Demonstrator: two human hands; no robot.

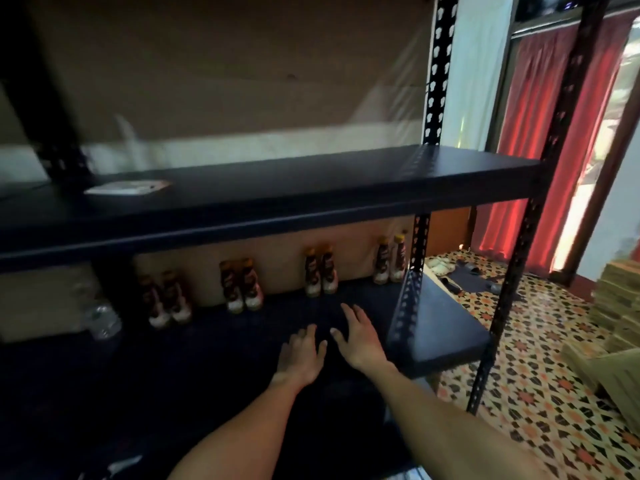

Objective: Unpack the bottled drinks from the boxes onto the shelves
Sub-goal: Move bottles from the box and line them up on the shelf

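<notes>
Domestic room serving as a stockroom. You face a black slotted-angle steel rack [434, 81] whose lower shelf [446, 327] carries bottled drinks [320, 271] set in pairs along the back. To your right, a patterned tile floor [540, 403], slippers [440, 265] beside a dark mat [467, 280], red curtains [540, 133] at a glazed opening and stacked cardboard [620, 299] indicate a household setting.

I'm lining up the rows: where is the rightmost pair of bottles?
Head view: the rightmost pair of bottles stands at the back right of the lower shelf, just left of the perforated post.
</notes>
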